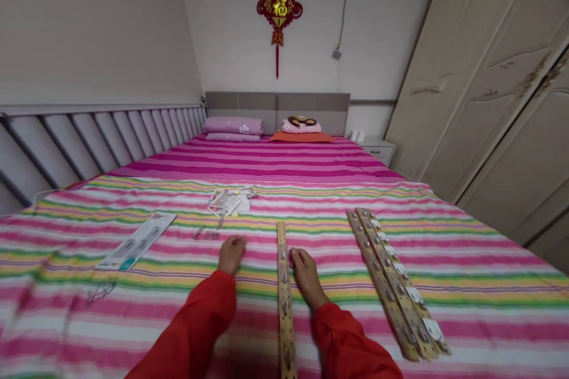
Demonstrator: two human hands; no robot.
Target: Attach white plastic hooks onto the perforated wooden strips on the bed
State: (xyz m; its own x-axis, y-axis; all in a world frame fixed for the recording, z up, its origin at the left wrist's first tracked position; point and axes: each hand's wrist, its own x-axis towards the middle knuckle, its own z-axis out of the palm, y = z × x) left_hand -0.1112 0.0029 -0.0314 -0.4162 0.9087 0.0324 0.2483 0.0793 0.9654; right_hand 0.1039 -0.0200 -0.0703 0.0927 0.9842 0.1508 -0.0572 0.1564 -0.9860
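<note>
A long, narrow wooden strip [285, 296] lies lengthwise in front of me, with several small shiny metal pieces fixed along it. My right hand [306, 272] is beside its right edge, fingers curled together near one metal piece. Whether it touches the strip I cannot tell. To the left of the strip, my left hand [232, 253] is closed just above the cloth; anything inside its fingers is hidden. Beyond that hand are a few small clear pieces [213, 233] and a loose pile of clear packets and white bits [231, 201].
On the right, several similar strips [391, 284] lie side by side, some bearing white round pieces. A blister-like pack [138, 243] and a small clear bag [102, 289] lie left. The striped bed cover [178, 272] is slightly wrinkled. A railing [102, 136] borders the left side.
</note>
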